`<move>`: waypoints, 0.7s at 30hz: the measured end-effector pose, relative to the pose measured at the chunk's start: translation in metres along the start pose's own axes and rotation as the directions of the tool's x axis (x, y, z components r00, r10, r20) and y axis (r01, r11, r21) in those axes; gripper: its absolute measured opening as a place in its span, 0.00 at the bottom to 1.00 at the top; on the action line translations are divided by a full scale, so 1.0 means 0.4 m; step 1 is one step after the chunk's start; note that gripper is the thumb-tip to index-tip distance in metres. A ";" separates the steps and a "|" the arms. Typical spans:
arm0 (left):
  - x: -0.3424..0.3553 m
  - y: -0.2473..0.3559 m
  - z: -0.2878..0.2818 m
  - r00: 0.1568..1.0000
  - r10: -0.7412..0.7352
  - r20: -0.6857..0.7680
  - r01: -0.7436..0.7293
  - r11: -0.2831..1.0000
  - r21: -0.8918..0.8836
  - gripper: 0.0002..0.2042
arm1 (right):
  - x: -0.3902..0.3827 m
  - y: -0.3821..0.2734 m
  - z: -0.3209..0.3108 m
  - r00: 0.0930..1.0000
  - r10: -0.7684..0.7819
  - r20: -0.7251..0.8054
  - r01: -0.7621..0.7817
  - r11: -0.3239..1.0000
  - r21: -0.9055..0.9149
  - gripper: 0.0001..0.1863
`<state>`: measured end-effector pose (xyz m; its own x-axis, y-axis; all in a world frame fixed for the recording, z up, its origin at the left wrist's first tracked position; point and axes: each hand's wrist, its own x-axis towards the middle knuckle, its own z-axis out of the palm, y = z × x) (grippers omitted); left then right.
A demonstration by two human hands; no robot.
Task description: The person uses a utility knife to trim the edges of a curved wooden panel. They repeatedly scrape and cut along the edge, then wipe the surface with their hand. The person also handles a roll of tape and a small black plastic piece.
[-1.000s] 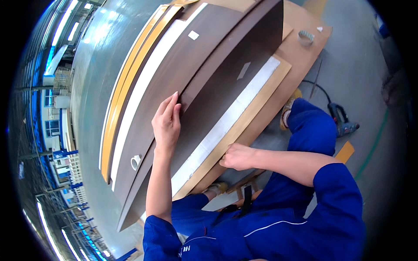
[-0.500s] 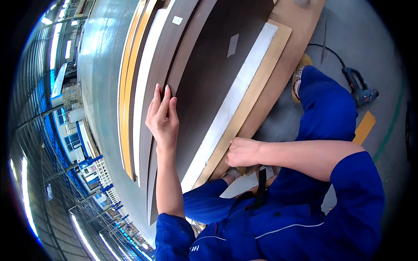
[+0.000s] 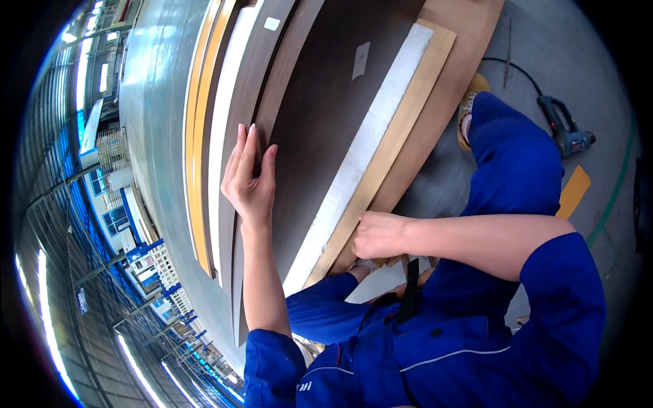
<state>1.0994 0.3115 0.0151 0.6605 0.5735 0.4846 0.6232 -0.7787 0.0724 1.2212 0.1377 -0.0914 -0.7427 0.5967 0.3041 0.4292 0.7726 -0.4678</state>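
Long dark brown panels (image 3: 243, 88) stand in a row, with a larger dark brown board (image 3: 333, 88) beside them. My left hand (image 3: 250, 180) is open, fingers stretched and thumb apart, against the upper edges of the narrow panels. Along the large board's near side runs a white foam-like strip (image 3: 367, 143) with a light wooden strip (image 3: 405, 129) against it. Closed into a fist, my right hand (image 3: 379, 234) touches the wooden strip's near edge. Its fingertips are turned away, so what they grip, if anything, is hidden.
A corded power tool (image 3: 570, 132) lies on the grey floor to the right, beyond my bent knee. Close to my leg lies a yellow-orange piece (image 3: 575, 192). A brown board (image 3: 449, 88) extends beneath the wooden strip. Orange-edged panels (image 3: 198, 136) stand at the left.
My left thumb has spread farther from the fingers, and that hand has shifted slightly left. The right fist stays at the wooden strip. The view has tilted a little.
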 end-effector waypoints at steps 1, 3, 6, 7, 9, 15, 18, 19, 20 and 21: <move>0.000 -0.002 0.000 1.000 -0.009 -0.004 0.009 1.000 -0.006 0.18 | 0.000 0.000 0.001 1.000 0.002 0.010 -0.002 1.000 0.004 0.04; -0.002 -0.004 -0.001 0.999 -0.040 -0.002 0.040 0.999 -0.010 0.17 | 0.000 0.001 0.000 1.000 0.005 0.030 -0.006 1.000 0.010 0.05; -0.005 -0.006 -0.004 0.982 -0.190 0.006 0.190 0.980 -0.052 0.14 | 0.001 0.001 -0.006 0.996 0.007 0.083 -0.008 1.000 0.011 0.05; -0.005 -0.007 -0.003 0.979 -0.201 -0.014 0.200 0.977 -0.073 0.13 | 0.001 0.001 -0.009 0.996 0.009 0.091 -0.011 1.000 0.012 0.05; -0.002 -0.008 -0.003 0.974 -0.224 -0.045 0.218 0.970 -0.110 0.13 | 0.001 -0.001 -0.013 0.994 0.005 0.105 -0.006 1.000 0.009 0.05; -0.008 -0.002 -0.030 0.904 -0.399 0.154 0.428 0.847 -0.316 0.20 | -0.003 0.001 -0.017 0.996 0.011 0.085 -0.012 1.000 0.004 0.04; -0.037 0.005 -0.055 0.902 -0.386 0.195 0.423 0.880 -0.214 0.23 | -0.008 -0.005 -0.018 0.997 0.011 0.082 -0.014 0.999 0.041 0.04; -0.047 0.007 -0.059 0.900 -0.397 0.181 0.429 0.878 -0.211 0.24 | -0.006 -0.007 -0.018 0.996 0.012 0.094 -0.016 0.999 0.049 0.03; -0.056 0.008 -0.061 0.906 -0.397 0.150 0.422 0.880 -0.218 0.25 | -0.005 -0.012 -0.018 0.996 0.010 0.089 -0.015 0.999 0.050 0.03; -0.063 0.008 -0.059 0.905 -0.404 0.132 0.424 0.879 -0.219 0.26 | -0.003 -0.016 -0.017 0.995 0.006 0.101 -0.011 0.999 0.052 0.03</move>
<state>1.0749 0.2886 0.0236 0.4009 0.8674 0.2947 0.7363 -0.4965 0.4597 1.2230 0.1334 -0.0832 -0.7880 0.5765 0.2161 0.4102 0.7534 -0.5140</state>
